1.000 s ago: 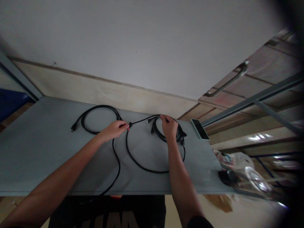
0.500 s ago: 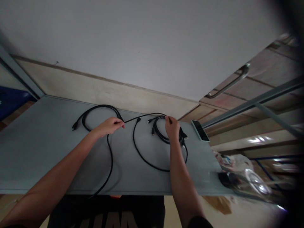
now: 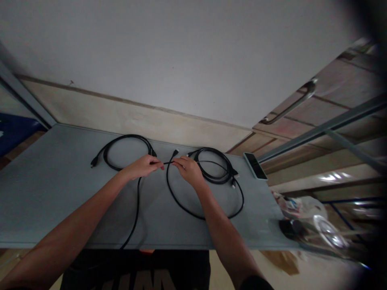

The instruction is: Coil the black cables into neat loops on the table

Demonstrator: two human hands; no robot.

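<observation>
My left hand (image 3: 145, 166) pinches a thin black cable (image 3: 138, 209) that hangs down past the table's front edge. Close to its right, my right hand (image 3: 188, 169) is closed on the same cable, and a short stretch spans the gap between them. Behind my left hand lies a coiled black cable (image 3: 127, 135) with a plug at its left end. A second black coil (image 3: 211, 150) rests to the right of my right hand, with several plugs around it. A loose loop of cable curves over the grey table (image 3: 75, 189) under my right forearm.
A phone (image 3: 255, 166) lies at the table's right end. Near the right front corner is a clear container with a dark end (image 3: 290, 228), beside a plastic bag (image 3: 310, 207). A wall runs along the back, and metal frame bars stand at both sides.
My right hand has moved left and nearer, from the right coil to beside my left hand, still on the cable. My left hand has shifted slightly right.
</observation>
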